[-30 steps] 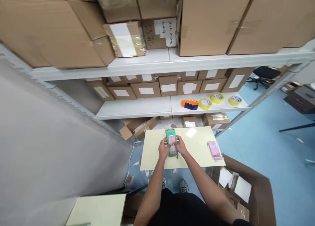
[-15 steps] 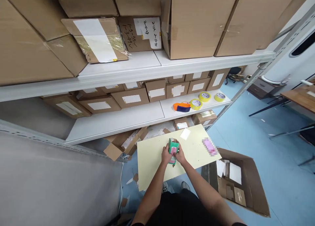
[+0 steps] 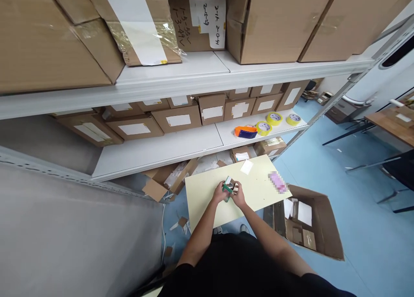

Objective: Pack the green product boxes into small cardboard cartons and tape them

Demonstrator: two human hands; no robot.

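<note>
A small green cardboard box is between my hands, over a pale yellow tabletop. One end of it faces up toward me and looks open, with a dark inside and a pale flap at the top. My left hand grips the box's left side. On the other side my right hand holds it, fingers bent at the rim of the open end. What lies inside the box is too small to make out. A white card lies on the tabletop beyond my hands, and a pixelated pink item lies to the right.
Shelving with cardboard boxes rises ahead. Rolls of yellow tape and an orange-and-blue tape dispenser sit on the middle shelf. A large open carton stands on the floor at right, another open box at left below the shelf.
The green box has been tipped so its open end now faces me; before, its pink-marked front showed. My right fingers have shifted to its rim. The whole view has also moved slightly.
</note>
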